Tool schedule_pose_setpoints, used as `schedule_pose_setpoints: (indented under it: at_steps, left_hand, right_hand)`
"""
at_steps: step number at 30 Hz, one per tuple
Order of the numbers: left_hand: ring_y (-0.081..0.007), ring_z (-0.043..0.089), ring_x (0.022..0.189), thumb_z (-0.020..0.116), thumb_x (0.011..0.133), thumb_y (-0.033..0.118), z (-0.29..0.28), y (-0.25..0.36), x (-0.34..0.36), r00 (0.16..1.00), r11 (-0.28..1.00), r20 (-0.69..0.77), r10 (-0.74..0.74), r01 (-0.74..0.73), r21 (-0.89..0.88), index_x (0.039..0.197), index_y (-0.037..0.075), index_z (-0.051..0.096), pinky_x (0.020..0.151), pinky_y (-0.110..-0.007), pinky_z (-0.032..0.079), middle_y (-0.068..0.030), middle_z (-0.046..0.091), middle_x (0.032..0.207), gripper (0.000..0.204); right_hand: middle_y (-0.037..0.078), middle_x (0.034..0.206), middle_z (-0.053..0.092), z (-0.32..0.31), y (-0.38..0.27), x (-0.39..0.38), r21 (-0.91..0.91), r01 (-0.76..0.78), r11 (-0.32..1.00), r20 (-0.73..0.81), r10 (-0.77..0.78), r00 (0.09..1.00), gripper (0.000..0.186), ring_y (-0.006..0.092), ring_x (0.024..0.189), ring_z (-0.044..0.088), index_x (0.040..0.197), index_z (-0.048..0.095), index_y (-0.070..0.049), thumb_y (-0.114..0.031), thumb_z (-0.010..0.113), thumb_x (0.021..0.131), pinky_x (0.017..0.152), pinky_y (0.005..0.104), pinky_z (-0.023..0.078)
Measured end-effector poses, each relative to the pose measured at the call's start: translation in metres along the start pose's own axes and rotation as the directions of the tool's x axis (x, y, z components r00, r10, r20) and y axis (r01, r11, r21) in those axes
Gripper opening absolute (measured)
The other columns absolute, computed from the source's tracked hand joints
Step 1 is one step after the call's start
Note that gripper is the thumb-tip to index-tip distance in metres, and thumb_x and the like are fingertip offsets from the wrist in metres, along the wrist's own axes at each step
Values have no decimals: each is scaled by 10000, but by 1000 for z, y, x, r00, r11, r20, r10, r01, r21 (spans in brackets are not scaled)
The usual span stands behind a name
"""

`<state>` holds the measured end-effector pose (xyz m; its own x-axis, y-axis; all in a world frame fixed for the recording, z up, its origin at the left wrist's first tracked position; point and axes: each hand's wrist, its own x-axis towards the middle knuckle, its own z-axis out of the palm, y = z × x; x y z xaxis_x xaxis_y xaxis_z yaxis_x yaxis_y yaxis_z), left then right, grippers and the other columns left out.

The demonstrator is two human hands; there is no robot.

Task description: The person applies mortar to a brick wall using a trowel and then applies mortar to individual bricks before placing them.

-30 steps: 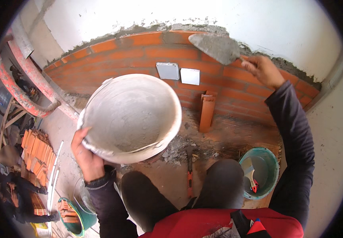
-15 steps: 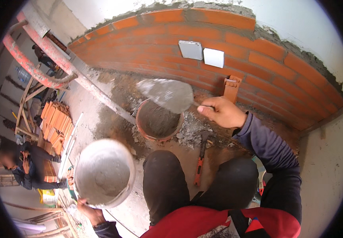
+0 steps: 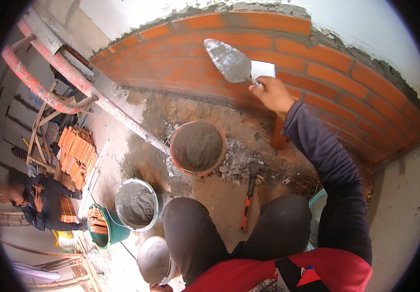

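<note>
My right hand (image 3: pixel 273 92) grips the handle of a pointed trowel (image 3: pixel 227 58), its blade smeared with grey mortar, raised in front of the orange brick wall (image 3: pixel 331 78) and partly over a white square piece (image 3: pixel 263 67). Low at the bottom edge, my left hand (image 3: pixel 160 287) holds the rim of a pale bucket (image 3: pixel 152 258) beside my left leg, mostly out of frame. In front of my knees stand an orange bucket of mortar (image 3: pixel 195 143) and a hammer (image 3: pixel 247 209) lying by rubble. A white bucket of mortar (image 3: pixel 137 204) stands to the left.
A red-stained metal pole (image 3: pixel 93 97) slants down at the left. Behind are stacked bricks (image 3: pixel 76 153), a green bucket with bricks (image 3: pixel 107 233) and a seated co-worker (image 3: pixel 49 204). An upright brick (image 3: pixel 278 136) stands against the wall; a green basin is half hidden by my right arm.
The trowel has risen toward the wall from over the orange bucket. My left hand has lowered the pale bucket down and rightward, beside my leg, uncovering the white mortar bucket.
</note>
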<state>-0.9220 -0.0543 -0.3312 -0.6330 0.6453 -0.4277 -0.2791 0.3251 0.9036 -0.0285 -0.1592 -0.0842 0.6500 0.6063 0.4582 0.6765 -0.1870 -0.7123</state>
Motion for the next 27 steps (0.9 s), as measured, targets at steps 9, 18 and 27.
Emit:
schedule_pose_setpoints:
  at_steps: [9,18,27]
  left_hand:
    - [-296,608,896,576,825,395,-1,31,-5,995,862,-92,-36,78,501,1069,-14,601,809,-416,483,-163,647,1009,477]
    - [-238,580,978,567,946,98,83,104,-61,529,307,482,698,-830,466,1164,-68,524,859,-374,497,-150,608,1062,277]
    - [-134,578,863,520,1006,365,467,106,-237,145,688,988,-51,-712,140,1204,45,587,738,-260,449,-31,624,1016,382]
  right_hand:
    - [206,742,611,14,-27,-78,245,-60,968,483,-68,873,266,349,701,605,878,617,1,-263,612,910,676,434,482]
    - [208,703,563,10,17,-127,84,-182,980,600,96,794,363,367,654,565,827,582,14,-315,537,975,620,446,439]
    - [142,614,541,76,1,-120,-54,-459,887,800,313,512,448,283,593,612,822,566,35,-351,451,1016,621,441,474]
